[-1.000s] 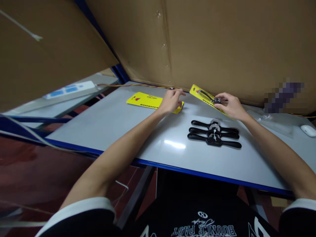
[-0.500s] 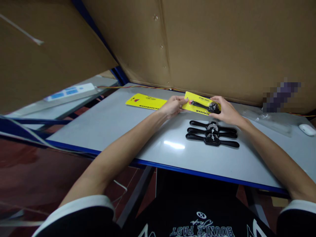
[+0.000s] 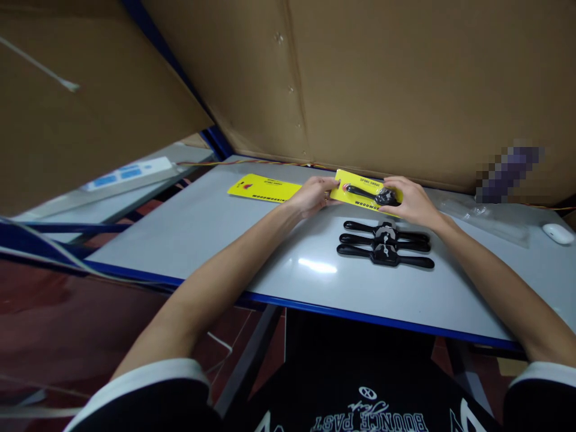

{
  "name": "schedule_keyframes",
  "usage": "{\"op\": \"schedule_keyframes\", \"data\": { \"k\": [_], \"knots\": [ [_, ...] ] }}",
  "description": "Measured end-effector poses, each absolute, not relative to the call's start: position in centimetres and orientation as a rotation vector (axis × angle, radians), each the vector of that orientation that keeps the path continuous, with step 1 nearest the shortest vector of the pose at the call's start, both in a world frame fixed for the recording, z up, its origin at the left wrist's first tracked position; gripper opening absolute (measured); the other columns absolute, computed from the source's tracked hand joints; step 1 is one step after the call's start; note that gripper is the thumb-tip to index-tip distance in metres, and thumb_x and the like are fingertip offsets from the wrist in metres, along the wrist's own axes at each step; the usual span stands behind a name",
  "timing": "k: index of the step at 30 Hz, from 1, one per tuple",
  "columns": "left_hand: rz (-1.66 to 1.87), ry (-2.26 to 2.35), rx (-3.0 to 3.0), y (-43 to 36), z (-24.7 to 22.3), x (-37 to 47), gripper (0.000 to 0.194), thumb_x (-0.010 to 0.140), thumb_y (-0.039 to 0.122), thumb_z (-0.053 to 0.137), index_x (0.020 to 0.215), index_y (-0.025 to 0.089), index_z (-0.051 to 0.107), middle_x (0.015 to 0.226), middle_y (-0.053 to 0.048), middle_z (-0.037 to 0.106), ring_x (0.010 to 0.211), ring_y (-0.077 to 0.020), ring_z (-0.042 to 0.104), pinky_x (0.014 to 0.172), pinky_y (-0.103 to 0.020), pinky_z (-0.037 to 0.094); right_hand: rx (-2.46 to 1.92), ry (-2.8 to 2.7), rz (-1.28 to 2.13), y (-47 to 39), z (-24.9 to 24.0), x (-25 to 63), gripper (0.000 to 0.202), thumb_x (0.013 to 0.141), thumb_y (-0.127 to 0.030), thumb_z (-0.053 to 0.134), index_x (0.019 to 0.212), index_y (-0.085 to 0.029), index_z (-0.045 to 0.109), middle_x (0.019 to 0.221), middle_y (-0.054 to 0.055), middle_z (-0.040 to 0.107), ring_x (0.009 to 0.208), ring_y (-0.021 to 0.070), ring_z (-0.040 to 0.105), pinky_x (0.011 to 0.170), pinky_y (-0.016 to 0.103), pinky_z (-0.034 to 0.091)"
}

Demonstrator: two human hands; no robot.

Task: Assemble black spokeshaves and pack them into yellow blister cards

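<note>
A black spokeshave lies against a yellow printed backing card, held above the far side of the table. My left hand pinches the left edge of this card. At the other end, my right hand is closed around the card and the spokeshave, hiding the tool's right handle. Several more bare spokeshaves are stacked in a row on the table, just below my hands. Left of my left hand lies another yellow card, flat and without a tool on it; my hand covers its right end.
A clear plastic bag rests on the right side of the white table, near a white mouse-like object. Cardboard panels rise behind. A power strip sits on the neighbouring surface at left. Thin wires run along the back edge.
The view has shifted slightly. Both hands keep their hold on the card and spokeshave, with the left fingers moved a little at the card's edge. The stacked spokeshaves have not moved.
</note>
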State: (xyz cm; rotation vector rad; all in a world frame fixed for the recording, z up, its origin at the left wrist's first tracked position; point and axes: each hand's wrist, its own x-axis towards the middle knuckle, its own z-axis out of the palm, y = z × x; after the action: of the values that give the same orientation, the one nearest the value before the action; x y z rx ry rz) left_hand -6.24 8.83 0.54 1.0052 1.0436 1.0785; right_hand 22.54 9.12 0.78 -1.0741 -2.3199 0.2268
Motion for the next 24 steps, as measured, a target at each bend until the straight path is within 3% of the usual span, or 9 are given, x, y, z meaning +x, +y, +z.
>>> {"op": "schedule_keyframes", "data": {
  "k": [6,10,16,24],
  "knots": [
    [1.086,1.082,1.03,9.4,-0.1,-6.7,0.015,0.085,0.018,0.081,0.097,0.011,0.076,0.085,-0.01,0.081,0.087,-0.0223,0.081,0.081,-0.031,0.07,-1.243,-2.322,0.303,8.5,1.0,22.4,0.058,0.082,-0.044,0.086,0.133,-0.024,0.068,0.13,0.012,0.076,0.117,0.0383,0.072,0.107,0.062,0.053],
    [1.112,1.104,1.039,9.7,-0.1,-7.1,0.018,0.083,0.02,0.085,0.095,0.011,0.077,0.084,-0.01,0.081,0.081,-0.021,0.081,0.071,-0.025,0.068,-1.209,-2.3,0.303,8.3,1.2,22.1,0.06,0.081,-0.043,0.087,0.135,-0.026,0.068,0.137,0.012,0.074,0.123,0.0389,0.07,0.11,0.063,0.052],
    [1.141,1.071,0.966,9.5,0.0,-6.5,0.009,0.085,0.017,0.074,0.091,0.009,0.075,0.082,-0.012,0.079,0.082,-0.0233,0.081,0.076,-0.031,0.07,-1.224,-2.289,0.352,8.3,1.4,22.4,0.05,0.08,-0.044,0.088,0.125,-0.027,0.076,0.132,0.009,0.077,0.121,0.037,0.072,0.112,0.064,0.051],
    [1.374,1.179,1.027,9.9,1.4,-7.4,0.005,0.075,0.017,0.069,0.077,0.013,0.068,0.081,-0.008,0.075,0.092,-0.0262,0.078,0.088,-0.042,0.068,-1.225,-2.252,0.376,8.2,1.4,22.7,0.051,0.079,-0.046,0.087,0.123,-0.024,0.073,0.13,0.012,0.076,0.116,0.0365,0.071,0.107,0.062,0.053]
  ]
}}
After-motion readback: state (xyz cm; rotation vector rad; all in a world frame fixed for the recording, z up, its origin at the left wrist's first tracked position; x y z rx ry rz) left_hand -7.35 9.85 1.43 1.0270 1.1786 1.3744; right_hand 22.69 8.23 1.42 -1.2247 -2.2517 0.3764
